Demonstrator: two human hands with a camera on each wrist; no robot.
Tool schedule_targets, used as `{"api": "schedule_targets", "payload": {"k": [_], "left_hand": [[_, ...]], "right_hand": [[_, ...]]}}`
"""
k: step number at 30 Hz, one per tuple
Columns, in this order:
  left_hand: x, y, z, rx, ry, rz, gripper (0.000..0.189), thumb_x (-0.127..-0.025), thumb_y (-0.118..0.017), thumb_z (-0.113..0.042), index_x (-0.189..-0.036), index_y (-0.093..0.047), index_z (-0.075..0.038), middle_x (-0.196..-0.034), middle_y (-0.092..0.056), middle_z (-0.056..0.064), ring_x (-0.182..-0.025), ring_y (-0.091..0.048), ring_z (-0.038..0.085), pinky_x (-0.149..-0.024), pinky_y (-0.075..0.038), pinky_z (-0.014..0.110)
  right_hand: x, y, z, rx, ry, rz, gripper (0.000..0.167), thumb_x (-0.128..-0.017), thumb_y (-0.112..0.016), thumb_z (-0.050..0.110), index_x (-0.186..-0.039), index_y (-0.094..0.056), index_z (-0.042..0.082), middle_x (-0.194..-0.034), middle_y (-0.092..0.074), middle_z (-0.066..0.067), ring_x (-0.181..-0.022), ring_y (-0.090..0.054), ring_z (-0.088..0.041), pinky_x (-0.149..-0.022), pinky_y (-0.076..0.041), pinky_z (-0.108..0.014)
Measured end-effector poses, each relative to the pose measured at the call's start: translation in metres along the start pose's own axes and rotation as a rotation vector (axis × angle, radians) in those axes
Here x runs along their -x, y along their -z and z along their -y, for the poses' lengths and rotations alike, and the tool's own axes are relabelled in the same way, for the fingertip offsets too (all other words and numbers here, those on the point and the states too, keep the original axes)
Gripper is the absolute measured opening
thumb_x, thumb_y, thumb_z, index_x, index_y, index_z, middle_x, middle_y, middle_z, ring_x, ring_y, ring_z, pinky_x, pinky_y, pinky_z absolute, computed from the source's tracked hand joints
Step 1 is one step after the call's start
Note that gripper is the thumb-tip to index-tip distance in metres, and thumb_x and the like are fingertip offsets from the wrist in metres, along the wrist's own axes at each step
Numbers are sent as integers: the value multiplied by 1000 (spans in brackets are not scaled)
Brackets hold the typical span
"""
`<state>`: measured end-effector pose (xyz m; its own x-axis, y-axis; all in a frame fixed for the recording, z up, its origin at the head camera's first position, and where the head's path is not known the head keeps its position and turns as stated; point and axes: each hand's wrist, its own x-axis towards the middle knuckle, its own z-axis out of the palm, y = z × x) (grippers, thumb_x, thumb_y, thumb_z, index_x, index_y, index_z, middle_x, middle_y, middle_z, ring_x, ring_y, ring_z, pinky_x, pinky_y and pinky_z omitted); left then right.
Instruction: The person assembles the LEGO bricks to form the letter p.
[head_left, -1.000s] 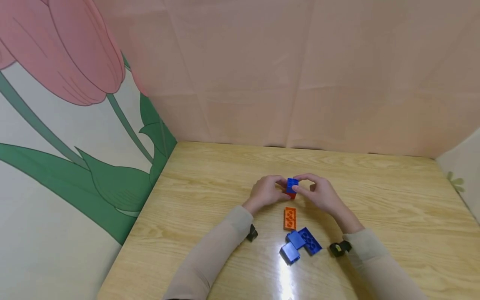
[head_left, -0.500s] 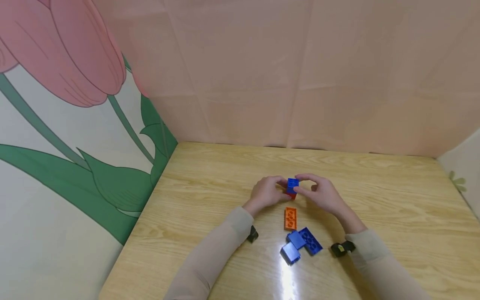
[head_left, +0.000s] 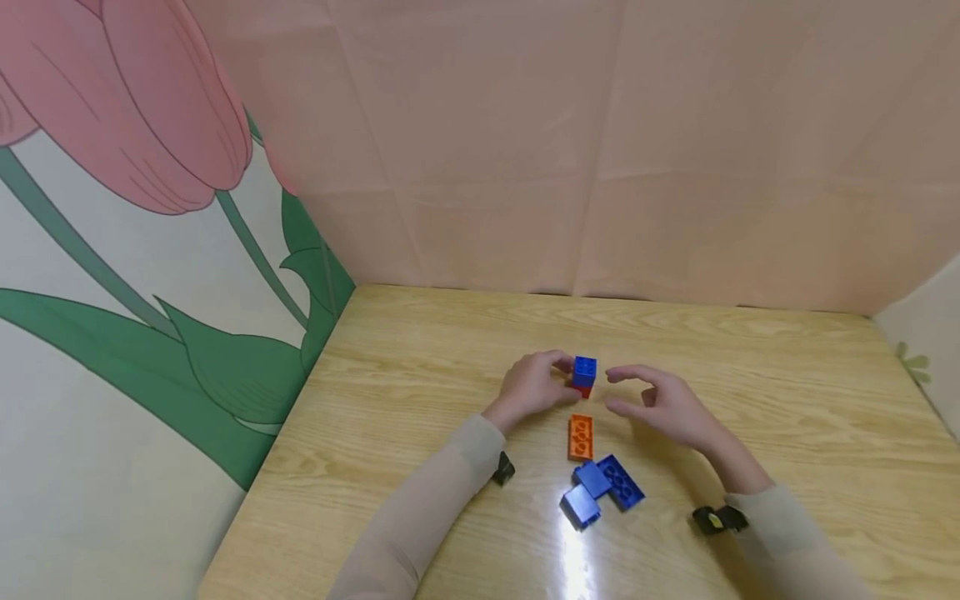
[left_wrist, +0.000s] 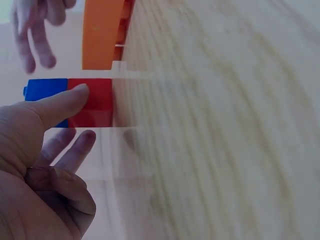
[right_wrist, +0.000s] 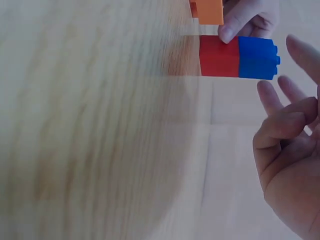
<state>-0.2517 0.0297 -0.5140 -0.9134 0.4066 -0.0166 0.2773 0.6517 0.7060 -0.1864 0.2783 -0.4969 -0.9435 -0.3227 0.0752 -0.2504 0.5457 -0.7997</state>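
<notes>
A blue brick sits on top of a red brick, and the two form a small upright stack on the table. My left hand holds the red brick from the left, its thumb against the near face; the fingers reach round toward the far side. To the right of the stack is my right hand, apart from it, with thumb and index finger spread and nothing between them. Just nearer than the stack, an orange brick lies with its hollow underside up.
Closer to me are several blue pieces: a longer brick with its hollow side up, a smaller brick against it, and another small brick. A pink cloth hangs behind the wooden table.
My right hand has let go of the blue brick and drawn back to the right. The left hand and the stack have stayed in place.
</notes>
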Motion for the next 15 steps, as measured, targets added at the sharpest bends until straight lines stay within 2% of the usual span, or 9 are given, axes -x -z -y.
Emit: {"api": "schedule_targets", "payload": {"k": [2,5,9,15], "left_hand": [[1,2,0,7,-6,1,48,-83,-90,-36,-127,-71,-29,-118,-70,-15,-114,-63,12,-101,-49,41],[2,4,0,22,-17,-1,48,-84,-89,-39,-128,-71,-30,-119,-69,-15,-117,-63,14,-102,-49,42],[2,6,-1,30,-42,-12,49,-85,-87,-42,-130,-70,-31,-122,-70,-12,-119,-63,17,-102,-49,43],[2,9,-1,65,-68,-18,49,-87,-86,-43,-132,-69,-31,-123,-70,-11,-123,-62,18,-105,-47,42]], "right_hand": [[6,1,1,11,28,39,51,-94,-80,34,-137,-65,10,-133,-66,-11,-60,-46,-9,-48,-40,-27],[16,3,1,14,54,100,52,-93,-81,33,-138,-64,13,-132,-66,-12,-46,-33,-3,-43,-39,-27],[29,4,3,12,74,149,51,-92,-82,33,-138,-64,19,-131,-66,-12,-46,-36,-1,-43,-41,-28],[45,2,5,52,81,166,53,-90,-83,36,-137,-65,16,-129,-68,-6,-49,-37,0,-48,-42,-27]]}}
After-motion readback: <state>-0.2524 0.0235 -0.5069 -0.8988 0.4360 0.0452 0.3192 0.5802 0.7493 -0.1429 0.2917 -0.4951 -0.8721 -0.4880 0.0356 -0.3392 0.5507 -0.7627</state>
